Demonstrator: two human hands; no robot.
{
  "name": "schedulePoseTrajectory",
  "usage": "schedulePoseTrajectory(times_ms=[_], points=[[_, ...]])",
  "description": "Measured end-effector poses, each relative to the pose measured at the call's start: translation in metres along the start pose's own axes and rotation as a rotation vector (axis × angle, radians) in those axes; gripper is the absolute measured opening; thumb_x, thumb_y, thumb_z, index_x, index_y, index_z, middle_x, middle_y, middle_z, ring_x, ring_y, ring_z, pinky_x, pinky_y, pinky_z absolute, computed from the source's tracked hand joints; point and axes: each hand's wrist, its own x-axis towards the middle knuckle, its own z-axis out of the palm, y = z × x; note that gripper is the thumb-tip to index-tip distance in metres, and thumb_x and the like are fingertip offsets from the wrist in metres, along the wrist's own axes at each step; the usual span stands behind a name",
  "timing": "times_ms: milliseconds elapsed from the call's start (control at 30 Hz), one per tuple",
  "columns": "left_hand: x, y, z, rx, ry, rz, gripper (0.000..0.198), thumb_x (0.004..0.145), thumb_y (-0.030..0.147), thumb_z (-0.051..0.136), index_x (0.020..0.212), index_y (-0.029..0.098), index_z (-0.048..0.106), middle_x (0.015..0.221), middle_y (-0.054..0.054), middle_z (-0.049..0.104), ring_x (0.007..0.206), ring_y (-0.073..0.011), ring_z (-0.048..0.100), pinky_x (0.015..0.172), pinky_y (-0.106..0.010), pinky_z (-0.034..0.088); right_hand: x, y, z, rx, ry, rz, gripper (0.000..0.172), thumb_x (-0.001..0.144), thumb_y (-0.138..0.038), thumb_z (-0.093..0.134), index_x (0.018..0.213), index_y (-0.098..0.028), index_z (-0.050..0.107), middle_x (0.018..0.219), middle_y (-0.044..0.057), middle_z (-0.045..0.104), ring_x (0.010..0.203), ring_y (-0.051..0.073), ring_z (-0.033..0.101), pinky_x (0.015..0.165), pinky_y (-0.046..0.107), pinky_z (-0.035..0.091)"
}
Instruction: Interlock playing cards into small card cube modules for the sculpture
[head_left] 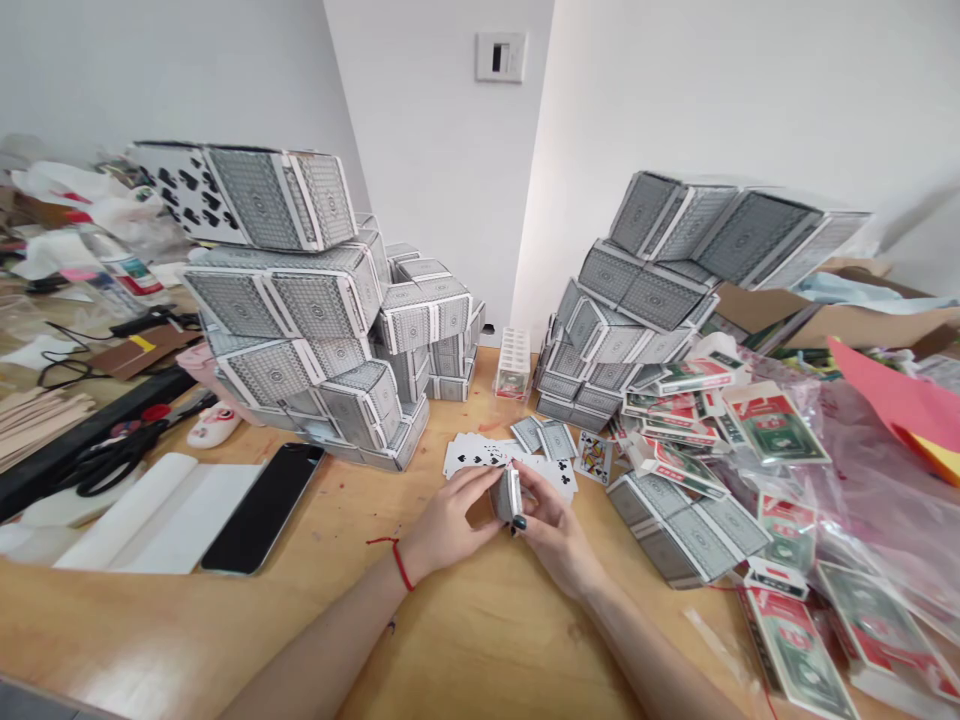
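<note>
A small block of folded playing cards (507, 494) with grey patterned backs is held between my two hands over the wooden table. My left hand (455, 515), with a red string at the wrist, pinches its left side. The fingers and thumb of my right hand (551, 525) close on its right side. Just beyond my fingertips lie loose playing cards (471, 452), face up, some showing spades and clubs. Two bent cards (546, 437) rest on the pile, back side up. A queen card (594, 455) lies to their right.
Tall stacks of folded-card blocks rise at the left (285, 290) and right (637, 300). Card boxes (795, 640) and plastic wrap crowd the right side. A phone (264, 508), white paper (161, 510) and black scissors (124, 455) lie left. A clear-wrapped box row (514, 365) stands at the wall.
</note>
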Motion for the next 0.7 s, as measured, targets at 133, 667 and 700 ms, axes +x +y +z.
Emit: schedulePoseTrajectory(times_ms=[133, 667, 700], points=[[-0.0003, 0.0008, 0.0013, 0.108, 0.05, 0.033, 0.056, 0.073, 0.018, 0.061, 0.126, 0.021, 0.043, 0.119, -0.01, 0.057, 0.112, -0.0226, 0.052, 0.094, -0.041, 0.046, 0.0019, 0.0044, -0.0005, 0.014, 0.06, 0.024, 0.04, 0.069, -0.041, 0.068, 0.105, -0.023, 0.065, 0.1, 0.007, 0.063, 0.073, 0.018, 0.054, 0.066, 0.032, 0.047], [-0.0022, 0.0036, 0.002, 0.162, 0.027, 0.078, 0.05, 0.074, 0.015, 0.058, 0.122, 0.018, 0.046, 0.115, -0.011, 0.058, 0.111, -0.0225, 0.052, 0.094, -0.041, 0.046, 0.0, 0.0042, -0.0034, -0.311, 0.202, -0.042, 0.024, 0.075, -0.038, 0.062, 0.062, -0.018, 0.063, 0.059, 0.001, 0.06, 0.056, 0.014, 0.051, 0.059, 0.027, 0.04], [-0.002, 0.0042, 0.0023, 0.163, 0.027, 0.08, 0.049, 0.074, 0.015, 0.058, 0.122, 0.018, 0.046, 0.114, -0.011, 0.058, 0.11, -0.0224, 0.052, 0.094, -0.041, 0.046, -0.0004, 0.0038, -0.0033, -0.346, 0.217, -0.056, 0.024, 0.075, -0.037, 0.061, 0.061, -0.019, 0.063, 0.058, 0.001, 0.059, 0.057, 0.014, 0.052, 0.058, 0.027, 0.041]])
